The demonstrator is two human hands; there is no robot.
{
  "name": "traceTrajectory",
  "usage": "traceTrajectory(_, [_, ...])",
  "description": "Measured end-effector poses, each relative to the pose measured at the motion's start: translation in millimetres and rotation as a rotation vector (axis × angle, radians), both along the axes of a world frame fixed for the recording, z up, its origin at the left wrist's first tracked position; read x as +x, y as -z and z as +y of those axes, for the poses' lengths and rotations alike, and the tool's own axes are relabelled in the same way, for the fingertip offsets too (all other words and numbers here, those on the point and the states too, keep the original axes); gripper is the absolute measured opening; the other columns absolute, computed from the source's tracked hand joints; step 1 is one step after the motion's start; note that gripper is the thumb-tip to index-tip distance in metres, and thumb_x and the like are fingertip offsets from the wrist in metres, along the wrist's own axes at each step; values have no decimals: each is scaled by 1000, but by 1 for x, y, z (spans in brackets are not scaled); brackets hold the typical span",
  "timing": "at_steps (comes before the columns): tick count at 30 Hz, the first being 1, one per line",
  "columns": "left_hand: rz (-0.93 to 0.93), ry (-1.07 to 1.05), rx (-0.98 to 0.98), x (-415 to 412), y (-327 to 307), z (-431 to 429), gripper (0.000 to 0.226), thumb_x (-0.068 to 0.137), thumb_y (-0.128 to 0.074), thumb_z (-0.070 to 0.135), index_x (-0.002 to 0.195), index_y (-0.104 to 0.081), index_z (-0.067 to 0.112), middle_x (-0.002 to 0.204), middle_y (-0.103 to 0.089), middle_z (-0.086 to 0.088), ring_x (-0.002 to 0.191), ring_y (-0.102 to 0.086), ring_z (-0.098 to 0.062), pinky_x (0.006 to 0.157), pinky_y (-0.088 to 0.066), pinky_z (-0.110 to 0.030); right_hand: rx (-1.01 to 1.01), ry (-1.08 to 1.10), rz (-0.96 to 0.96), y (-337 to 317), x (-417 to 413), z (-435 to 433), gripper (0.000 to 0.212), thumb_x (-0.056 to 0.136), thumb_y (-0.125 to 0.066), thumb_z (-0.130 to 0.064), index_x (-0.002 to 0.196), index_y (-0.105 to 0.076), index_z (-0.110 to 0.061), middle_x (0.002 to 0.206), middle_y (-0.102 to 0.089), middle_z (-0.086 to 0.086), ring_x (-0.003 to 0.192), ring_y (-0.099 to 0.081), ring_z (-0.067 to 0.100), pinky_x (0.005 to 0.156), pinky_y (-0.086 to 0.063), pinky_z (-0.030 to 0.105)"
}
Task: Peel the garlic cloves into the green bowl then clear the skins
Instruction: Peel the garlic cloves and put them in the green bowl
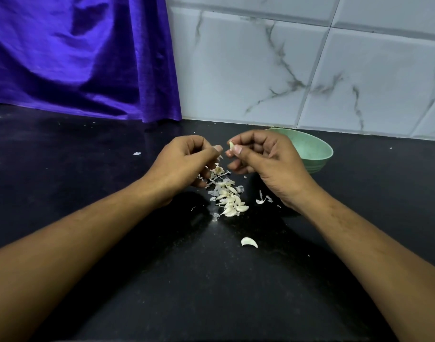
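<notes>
A: One garlic clove (231,145) pinched in right hand (263,159), mid-peel; left hand (184,164) curled, can't tell if it holds anything; garlic pile (228,197) mid worktop (88,149).
B: Next: strip it; drop into green bowl (319,154) by the back edge.

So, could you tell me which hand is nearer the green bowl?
Right. The right hand overlaps the green bowl at its left rim; the left hand is farther left.
</notes>
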State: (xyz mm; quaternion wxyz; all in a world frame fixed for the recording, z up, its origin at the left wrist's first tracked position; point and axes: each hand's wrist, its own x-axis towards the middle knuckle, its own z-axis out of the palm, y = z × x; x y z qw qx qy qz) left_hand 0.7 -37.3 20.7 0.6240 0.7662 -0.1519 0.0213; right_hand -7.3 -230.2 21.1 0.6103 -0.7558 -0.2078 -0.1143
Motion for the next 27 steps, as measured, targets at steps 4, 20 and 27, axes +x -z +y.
traceTrajectory(4, [-2,11,21,1,2,1,20,96,-72,24,85,-64,10,82,-68,-7,72,-63,-20,63,-58,-35,-44,17,-30,1,0,0,12,100,-63,-6,104,-72,-13,84,-73,3,75,-72,14,71,-61,33])
traceTrajectory(20, [-4,69,-64,0,-1,0,24,95,-73,17,96,-71,-7,87,-72,-11,70,-62,-14,57,-56,-29,-76,-19,-18,5,3,-2,15,93,-70,1,107,-75,-3,93,-76,23,80,-76,29,79,-64,37])
traceTrajectory(27, [40,72,-58,-1,-1,-1,19,95,-72,11,97,-73,-7,85,-72,-10,70,-62,-12,57,-59,-27,-184,41,-107,4,2,-5,14,91,-76,-5,104,-80,-9,85,-80,6,76,-77,19,72,-60,26])
